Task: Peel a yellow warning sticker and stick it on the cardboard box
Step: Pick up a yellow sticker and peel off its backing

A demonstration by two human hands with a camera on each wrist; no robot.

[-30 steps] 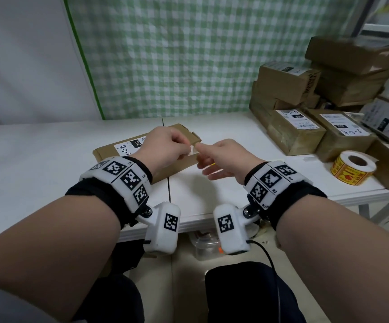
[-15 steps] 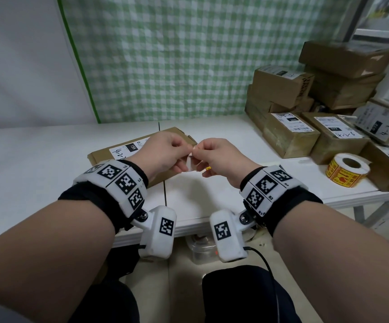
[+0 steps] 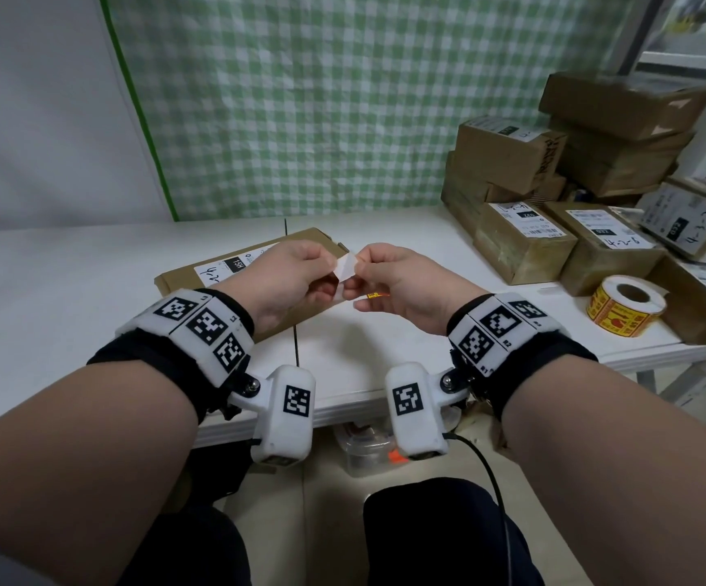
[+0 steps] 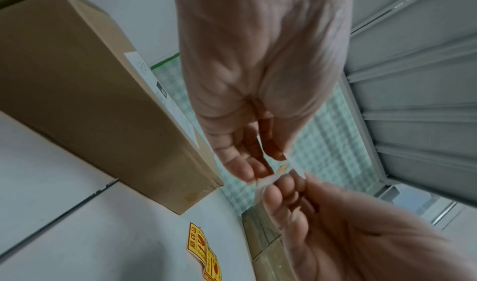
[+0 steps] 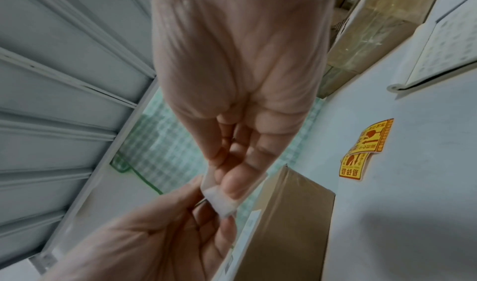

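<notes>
Pictured from largest to smallest: white table [image 3: 68, 298], bearing a flat cardboard box [image 3: 186, 277] with a white label on top; at the far right, a heap of at least seven more boxes [image 3: 524, 243], beside one roll of yellow stickers [image 3: 624, 304]. Raised above the table, in front of the flat box: left hand [image 3: 287, 277] and right hand [image 3: 402, 285], fingertips of both clamped from either side on one small white slip [image 3: 346, 268], seemingly sticker backing, a sliver of orange showing at the pinch in the left wrist view. Hard to say whether the sticker itself has come free. Lying loose on the table just off the box corner: two yellow warning stickers [image 5: 361, 152], overlapping, one corner curled up. Judged about halfway: piece torn off the roll and in hand, peel apparently under way; no yellow sticker visible on the flat box, so placing and pressing down remain.
</notes>
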